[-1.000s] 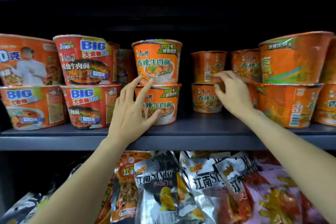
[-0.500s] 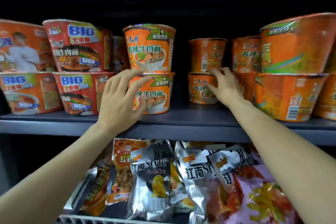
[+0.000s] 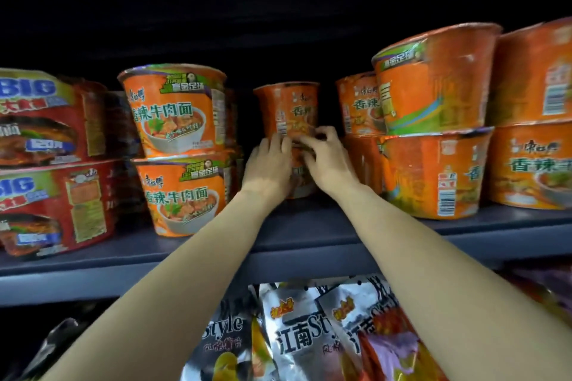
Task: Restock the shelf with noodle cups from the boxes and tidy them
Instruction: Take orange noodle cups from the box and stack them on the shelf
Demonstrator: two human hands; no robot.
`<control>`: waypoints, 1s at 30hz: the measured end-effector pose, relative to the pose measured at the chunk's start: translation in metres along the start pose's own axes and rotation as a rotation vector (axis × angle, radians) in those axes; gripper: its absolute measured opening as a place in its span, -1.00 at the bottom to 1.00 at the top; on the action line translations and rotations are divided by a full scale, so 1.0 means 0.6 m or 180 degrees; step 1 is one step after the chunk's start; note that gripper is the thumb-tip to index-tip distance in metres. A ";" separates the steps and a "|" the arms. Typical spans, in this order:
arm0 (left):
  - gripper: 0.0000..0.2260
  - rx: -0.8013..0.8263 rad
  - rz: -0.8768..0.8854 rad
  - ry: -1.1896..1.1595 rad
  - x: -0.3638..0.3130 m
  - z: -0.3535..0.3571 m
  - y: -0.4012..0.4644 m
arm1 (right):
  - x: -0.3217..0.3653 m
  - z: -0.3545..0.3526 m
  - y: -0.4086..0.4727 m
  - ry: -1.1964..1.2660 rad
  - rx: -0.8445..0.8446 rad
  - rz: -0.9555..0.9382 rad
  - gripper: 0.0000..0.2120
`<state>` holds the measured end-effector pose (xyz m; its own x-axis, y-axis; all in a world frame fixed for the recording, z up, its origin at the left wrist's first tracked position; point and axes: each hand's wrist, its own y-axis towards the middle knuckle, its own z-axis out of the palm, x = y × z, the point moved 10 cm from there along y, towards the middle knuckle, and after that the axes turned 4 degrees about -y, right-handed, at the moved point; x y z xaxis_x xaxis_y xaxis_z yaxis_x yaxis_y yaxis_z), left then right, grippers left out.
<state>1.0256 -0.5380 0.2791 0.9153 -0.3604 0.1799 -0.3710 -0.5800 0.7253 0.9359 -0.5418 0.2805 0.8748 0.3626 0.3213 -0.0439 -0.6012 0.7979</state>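
The lower noodle cup (image 3: 298, 178) at mid-frame, set back on the shelf (image 3: 192, 260), is gripped by both hands; the left hand (image 3: 268, 168) and right hand (image 3: 328, 161) are curled round it. Another cup (image 3: 289, 108) is stacked on it.

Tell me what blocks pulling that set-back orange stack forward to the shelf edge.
Nothing visible does. Both hands, left hand and right hand, already grip the lower cup of the set-back stack, and the shelf in front of it is bare to its front edge.
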 end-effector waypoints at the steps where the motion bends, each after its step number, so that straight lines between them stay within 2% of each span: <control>1: -0.46 -0.0045 -0.0018 0.0040 0.003 0.001 0.003 | 0.001 -0.008 0.000 -0.0146 -0.0111 0.0005 -0.66; 4: -0.48 -0.0168 0.0041 0.0126 0.003 -0.004 0.004 | -0.002 -0.056 0.014 -0.0116 -0.0734 0.0203 -0.65; 6: -0.46 -0.0165 0.0049 0.0144 0.004 -0.003 0.001 | -0.010 -0.073 0.033 0.0082 -0.0895 0.0336 -0.58; 10: -0.47 -0.0293 0.0051 0.0189 0.006 -0.006 0.003 | -0.022 -0.011 0.076 0.1082 -0.0150 0.0568 -0.17; 13: -0.48 -0.0381 0.0062 0.0108 0.009 -0.011 0.005 | -0.026 0.025 0.087 0.1697 0.0297 0.0734 -0.05; 16: -0.51 -0.0411 0.0079 -0.0003 0.008 -0.015 0.007 | -0.028 0.022 0.090 0.1523 0.0317 0.0730 0.02; 18: -0.54 -0.0418 0.0088 -0.0131 0.010 -0.019 0.006 | -0.026 0.006 0.086 0.0992 0.0028 0.0660 0.04; 20: -0.58 -0.0533 0.0145 -0.0413 0.011 -0.029 -0.001 | -0.023 -0.010 0.078 0.0594 -0.0210 0.0595 -0.05; 22: -0.59 -0.0705 0.0143 -0.0811 0.017 -0.036 -0.008 | -0.028 -0.020 0.073 0.0708 -0.0282 0.0563 -0.20; 24: -0.58 -0.0702 -0.0083 -0.1038 0.030 -0.034 -0.010 | -0.036 -0.022 0.071 0.0946 -0.0229 0.0529 -0.27; 27: -0.55 -0.0523 -0.0410 -0.1071 0.044 -0.021 -0.010 | -0.020 0.001 0.060 0.0989 0.0170 0.0334 -0.13; 30: -0.57 -0.0417 -0.0363 -0.0876 0.036 -0.015 -0.008 | -0.005 0.017 0.055 0.1118 0.0269 0.0323 -0.04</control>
<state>1.0483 -0.5365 0.2855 0.8664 -0.4928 -0.0809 -0.2286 -0.5354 0.8131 0.9367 -0.5700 0.3009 0.6486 0.5114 0.5637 -0.0691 -0.6980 0.7127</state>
